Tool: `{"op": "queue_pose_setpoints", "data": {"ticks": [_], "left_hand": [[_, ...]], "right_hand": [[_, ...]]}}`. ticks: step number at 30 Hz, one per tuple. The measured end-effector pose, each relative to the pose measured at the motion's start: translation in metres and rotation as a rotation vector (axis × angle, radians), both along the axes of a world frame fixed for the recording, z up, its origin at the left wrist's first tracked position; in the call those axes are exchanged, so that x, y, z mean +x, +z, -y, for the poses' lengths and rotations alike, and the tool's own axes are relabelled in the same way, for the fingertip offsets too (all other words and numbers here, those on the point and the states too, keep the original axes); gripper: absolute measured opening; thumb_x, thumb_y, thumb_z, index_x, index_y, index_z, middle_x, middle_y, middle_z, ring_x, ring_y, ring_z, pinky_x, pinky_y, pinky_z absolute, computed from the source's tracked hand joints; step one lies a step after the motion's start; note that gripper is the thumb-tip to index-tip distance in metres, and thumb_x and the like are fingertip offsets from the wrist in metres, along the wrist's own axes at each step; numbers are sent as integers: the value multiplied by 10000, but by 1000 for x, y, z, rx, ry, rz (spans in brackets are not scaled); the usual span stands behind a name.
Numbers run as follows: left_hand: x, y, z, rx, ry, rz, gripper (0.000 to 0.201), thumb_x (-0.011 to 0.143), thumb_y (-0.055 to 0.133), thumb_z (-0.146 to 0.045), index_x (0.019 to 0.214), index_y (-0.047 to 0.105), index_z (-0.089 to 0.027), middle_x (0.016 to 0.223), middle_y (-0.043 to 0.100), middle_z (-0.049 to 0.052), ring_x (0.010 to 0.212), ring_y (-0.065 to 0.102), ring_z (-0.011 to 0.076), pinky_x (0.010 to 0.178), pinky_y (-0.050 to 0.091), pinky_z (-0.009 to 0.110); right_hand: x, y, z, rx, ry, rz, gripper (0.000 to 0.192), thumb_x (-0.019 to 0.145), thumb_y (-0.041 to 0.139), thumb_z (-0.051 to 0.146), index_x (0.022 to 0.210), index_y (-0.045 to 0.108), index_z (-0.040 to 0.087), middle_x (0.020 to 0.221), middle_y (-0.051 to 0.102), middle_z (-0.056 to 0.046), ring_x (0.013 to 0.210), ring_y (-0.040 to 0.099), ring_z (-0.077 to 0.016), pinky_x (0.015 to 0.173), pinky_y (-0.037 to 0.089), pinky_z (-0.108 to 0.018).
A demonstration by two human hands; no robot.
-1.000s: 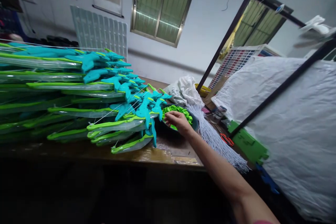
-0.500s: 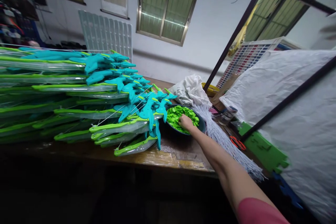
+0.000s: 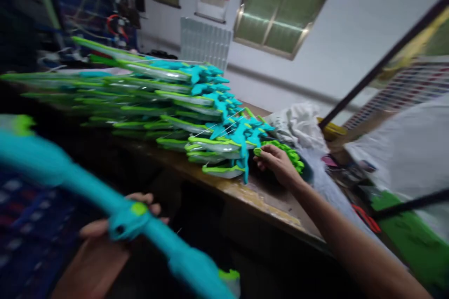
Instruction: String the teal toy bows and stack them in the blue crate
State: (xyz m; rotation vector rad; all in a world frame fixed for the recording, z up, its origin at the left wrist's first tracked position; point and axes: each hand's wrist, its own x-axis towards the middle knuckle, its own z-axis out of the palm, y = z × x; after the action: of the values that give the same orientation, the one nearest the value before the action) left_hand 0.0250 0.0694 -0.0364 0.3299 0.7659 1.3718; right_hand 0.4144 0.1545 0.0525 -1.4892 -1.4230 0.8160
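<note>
Head view: left hand grips teal bow; right hand pinches green piece.

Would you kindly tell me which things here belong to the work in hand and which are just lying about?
In hand: teal toy bow in left hand; green piece in right hand; green pieces.

Lying about: stacked bows, white bag, scissors, green foam.
</note>
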Motion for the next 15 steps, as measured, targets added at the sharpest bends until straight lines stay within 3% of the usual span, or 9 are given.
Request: {"op": "queue_pose_setpoints", "data": {"ticks": [3,7,9,11,15], "left_hand": [[16,17,19,21,1,-73,760,441,990,-617,1016,766,-172,940,746,84,870,705,299,785,671,487],[34,23,38,29,-63,-182,609,607,958,-541,1036,754,-161,1012,746,101,920,695,256,708,637,314],[36,20,44,38,-114,-217,560,668,933,-512,1050,739,-151,1046,745,116,941,697,272,705,630,320],[36,15,49,32,-133,-249,559,688,915,-519,1045,721,-135,1022,746,127,927,704,290,716,630,352],[32,3,55,42,-167,-349,575,712,872,-573,1024,693,-124,936,738,109,851,696,260,733,605,343]], "right_hand": [[-64,17,40,29,319,-79,301,851,758,423,985,637,183,964,677,-48,730,649,-126,660,566,-232],[-129,35,89,104,624,-14,67,950,668,263,979,691,207,1036,631,-30,787,638,-113,698,560,-223],[-150,37,104,116,736,77,118,980,617,195,1061,698,222,954,654,-13,757,630,-103,683,525,-210],[-162,32,110,146,755,152,144,975,639,182,1106,688,219,909,685,-5,743,631,-103,674,498,-207],[-173,14,106,272,691,256,19,957,689,186,972,682,196,843,671,2,742,621,-104,679,469,-207]]}}
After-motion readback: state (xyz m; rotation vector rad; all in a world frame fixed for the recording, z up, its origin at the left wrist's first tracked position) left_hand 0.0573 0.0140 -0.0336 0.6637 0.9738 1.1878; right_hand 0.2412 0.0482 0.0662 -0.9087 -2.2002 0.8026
